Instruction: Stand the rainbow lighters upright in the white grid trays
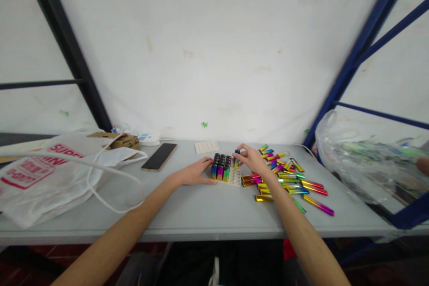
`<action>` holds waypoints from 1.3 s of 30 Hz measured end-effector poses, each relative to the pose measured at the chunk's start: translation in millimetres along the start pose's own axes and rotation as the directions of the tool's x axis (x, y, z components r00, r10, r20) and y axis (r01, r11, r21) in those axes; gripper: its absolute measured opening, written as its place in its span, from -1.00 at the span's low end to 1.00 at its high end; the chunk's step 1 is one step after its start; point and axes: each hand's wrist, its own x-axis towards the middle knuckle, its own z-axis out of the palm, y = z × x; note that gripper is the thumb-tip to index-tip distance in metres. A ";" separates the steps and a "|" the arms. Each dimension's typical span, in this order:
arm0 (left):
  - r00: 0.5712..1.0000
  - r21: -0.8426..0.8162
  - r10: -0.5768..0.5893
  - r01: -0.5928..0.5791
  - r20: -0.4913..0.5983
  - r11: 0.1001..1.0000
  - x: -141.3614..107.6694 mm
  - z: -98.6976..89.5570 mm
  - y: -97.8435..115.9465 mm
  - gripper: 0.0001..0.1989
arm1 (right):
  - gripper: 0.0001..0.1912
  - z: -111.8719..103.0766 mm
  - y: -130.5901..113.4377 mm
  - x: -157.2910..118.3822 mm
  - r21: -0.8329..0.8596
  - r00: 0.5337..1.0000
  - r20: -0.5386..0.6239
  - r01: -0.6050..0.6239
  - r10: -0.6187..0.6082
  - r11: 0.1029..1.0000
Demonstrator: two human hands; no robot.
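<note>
A white tray with rows of round holes [235,178] lies mid-table. Its left part carries several upright, shiny two-tone tubes with black tops [220,173], lighter-like in shape. My left hand [196,173] curves round the tray's left end, thumb along the front edge and fingers by the back corner. Over the tray's right part, my right hand [250,158] pinches one upright shiny tube [236,159], blue above and yellow below. To the right, a loose pile of shiny coloured tubes [313,205] lies partly under my right forearm.
A second white holed tray [207,147] lies near the wall. At left are a phone [159,157], a white plastic bag [67,174], a white cable [100,201] and a cardboard box [129,141]. A clear plastic bag [355,161] lies right, by a blue frame post [351,62].
</note>
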 end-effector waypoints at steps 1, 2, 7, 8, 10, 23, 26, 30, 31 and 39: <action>1.000 -0.001 0.003 -0.003 0.000 1.000 -0.1 0.1 0.0 -0.16 | -0.57 0.3 1.6 0.4 0.002 1.000 0.021 -0.014 0.014 1.000; 1.000 -0.001 0.004 -0.004 0.000 1.000 -0.2 0.1 -0.1 -0.17 | -0.57 0.4 3.0 0.6 0.002 0.999 0.048 -0.025 0.025 1.000; 1.000 0.002 0.007 -0.007 0.010 1.000 -0.7 0.8 -1.1 -0.17 | -0.60 -1.7 3.3 -0.7 -0.005 0.983 0.181 -0.027 0.028 1.000; 1.000 0.000 0.007 -0.007 0.009 1.000 -0.6 1.0 -1.4 -0.17 | -0.62 -2.3 2.1 -1.2 -0.009 0.981 0.195 -0.025 0.026 1.000; 1.000 -0.006 0.011 -0.011 0.003 1.000 -0.4 1.5 -2.2 -0.18 | -0.67 -3.3 -1.1 -1.7 -0.056 0.979 0.205 0.002 0.010 0.998; 1.000 -0.003 0.022 -0.023 -0.016 1.000 -1.6 1.9 -3.8 -0.15 | -0.69 -1.7 0.3 -2.1 -0.163 0.974 0.222 0.087 -0.049 0.983; 1.000 -0.003 0.029 -0.029 -0.012 1.000 -1.4 1.9 -3.4 -0.15 | -0.71 -0.3 -2.9 -1.8 -0.174 0.977 0.208 0.080 -0.043 0.981; 1.000 -0.001 0.016 -0.016 0.001 1.000 -1.7 1.0 -1.4 -0.15 | -0.73 -4.7 -8.3 -4.3 -0.120 0.966 0.260 0.052 -0.019 0.991; 1.000 0.000 0.017 -0.017 0.000 1.000 -1.7 0.8 -1.0 -0.16 | -0.73 -8.2 -9.1 -5.4 -0.095 0.960 0.280 0.049 -0.020 0.994; 1.000 -0.009 0.017 -0.017 -0.011 1.000 -0.8 4.9 -6.7 -0.12 | -0.67 -61.1 -20.0 -18.4 -0.177 0.976 0.213 0.005 0.033 0.984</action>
